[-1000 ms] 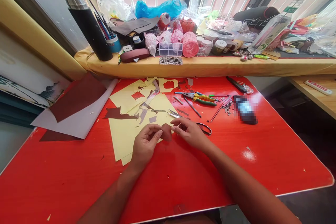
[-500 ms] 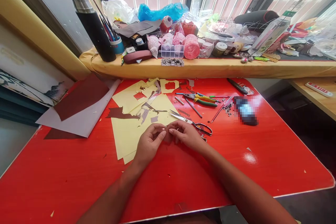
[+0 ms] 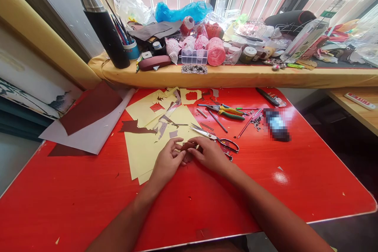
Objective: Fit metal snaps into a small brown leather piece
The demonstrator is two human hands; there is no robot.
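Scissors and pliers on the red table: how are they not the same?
The scissors have silver blades and thin dark loop handles; the pliers have thick green and yellow grips. The scissors lie right by the right hand; the pliers lie farther back toward the window shelf. Both lie flat on the red table, untouched.

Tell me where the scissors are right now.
In the head view the scissors lie on the red table, just beyond the right hand, nearer than the pliers, blades toward the yellow paper sheets.
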